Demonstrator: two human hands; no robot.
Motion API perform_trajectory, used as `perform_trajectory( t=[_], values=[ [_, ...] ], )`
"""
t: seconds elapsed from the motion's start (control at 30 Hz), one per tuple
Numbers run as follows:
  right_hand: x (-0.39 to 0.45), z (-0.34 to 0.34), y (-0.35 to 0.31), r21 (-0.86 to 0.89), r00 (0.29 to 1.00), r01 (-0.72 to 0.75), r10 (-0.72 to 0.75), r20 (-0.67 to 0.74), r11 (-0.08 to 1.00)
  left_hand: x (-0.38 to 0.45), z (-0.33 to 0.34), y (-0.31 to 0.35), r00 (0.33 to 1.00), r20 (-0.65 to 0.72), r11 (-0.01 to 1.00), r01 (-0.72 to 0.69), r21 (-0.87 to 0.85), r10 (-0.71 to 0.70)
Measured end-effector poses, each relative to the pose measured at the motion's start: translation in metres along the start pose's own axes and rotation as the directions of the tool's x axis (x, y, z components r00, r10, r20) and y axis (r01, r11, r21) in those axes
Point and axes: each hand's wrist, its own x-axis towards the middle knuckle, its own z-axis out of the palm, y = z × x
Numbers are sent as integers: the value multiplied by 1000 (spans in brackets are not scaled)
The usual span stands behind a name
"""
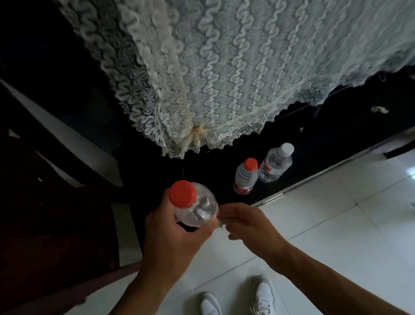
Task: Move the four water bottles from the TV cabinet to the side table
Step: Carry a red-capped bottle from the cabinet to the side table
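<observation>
My left hand (pixel 168 237) grips a clear water bottle with a red cap (pixel 193 205) by its body, held upright above the cabinet's edge. My right hand (pixel 246 225) hovers just right of that bottle, its fingers loosely curled close to the bottle's side; contact is unclear. Two more bottles stand on the black TV cabinet (pixel 325 148): a red-capped bottle (pixel 245 176) and, right of it, a white-capped bottle (pixel 275 164). No fourth bottle or side table can be made out.
A white lace cloth (pixel 231 63) hangs over the cabinet's back. Dark wooden furniture (pixel 45 220) fills the left. White floor tiles (pixel 343 221) spread to the right, and my white shoes (pixel 238 306) stand below.
</observation>
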Motion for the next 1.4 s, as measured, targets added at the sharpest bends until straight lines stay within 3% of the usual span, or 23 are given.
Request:
perform_trajectory(
  t=[0.3,0.5,0.67,0.97,1.2,1.4],
  values=[
    [-108,-47,-104,-6,996,90,-90,-9,996,-32,-57,142,990,-17,986,-141,-93,140],
    [-212,-57,-156,57,961,207,-193,-196,977,-64,-91,220,949,97,949,-287,-132,301],
    [-311,-62,-162,99,922,222,-175,-346,970,-107,-100,281,871,204,890,-411,-197,448],
    [-478,-87,-105,56,819,199,-134,-558,978,-211,-35,358,658,393,764,-592,-258,642],
    [-607,-126,-6,115,693,199,-57,-719,973,-333,61,411,473,561,709,-618,-339,680],
    [-720,-175,98,228,597,274,21,-802,934,-458,158,456,355,648,690,-616,-381,674]
  ],
)
